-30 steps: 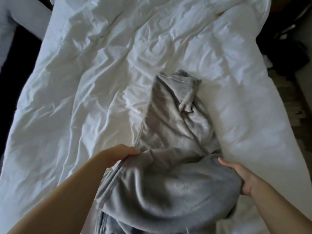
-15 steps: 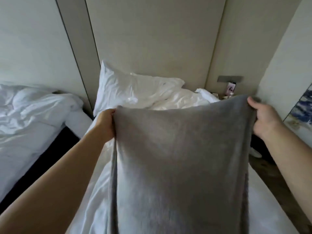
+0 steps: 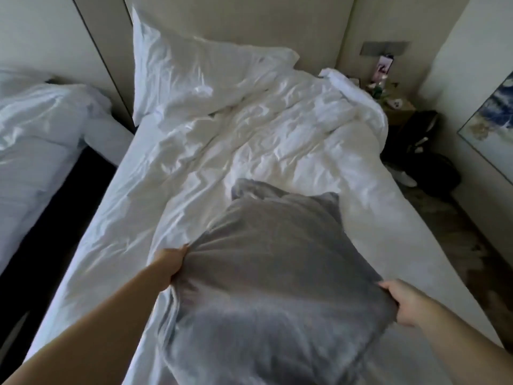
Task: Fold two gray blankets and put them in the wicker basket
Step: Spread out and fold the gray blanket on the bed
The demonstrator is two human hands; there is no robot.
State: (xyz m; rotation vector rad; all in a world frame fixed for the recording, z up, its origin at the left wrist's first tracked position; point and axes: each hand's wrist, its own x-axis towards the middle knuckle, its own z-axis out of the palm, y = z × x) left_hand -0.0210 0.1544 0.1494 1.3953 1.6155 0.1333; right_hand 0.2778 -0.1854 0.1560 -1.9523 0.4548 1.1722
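bed: wide bed under a rumpled white duvet (image 3: 194,162) stretches ahead of both hands | blanket: soft gray fleece blanket (image 3: 272,273) spreads over it between the hands, long axis running away from them toward the bed's far end, far edge blurred | hands: left hand (image 3: 169,266) pinches its left edge, slightly farther forward; right hand (image 3: 408,304) pinches its right edge, nearer the body | container: no wicker basket in view

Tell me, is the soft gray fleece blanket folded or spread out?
Spread out: the soft gray fleece blanket stretches over the white bed, left hand and right hand gripping its near corners. Layers underneath: cannot tell.
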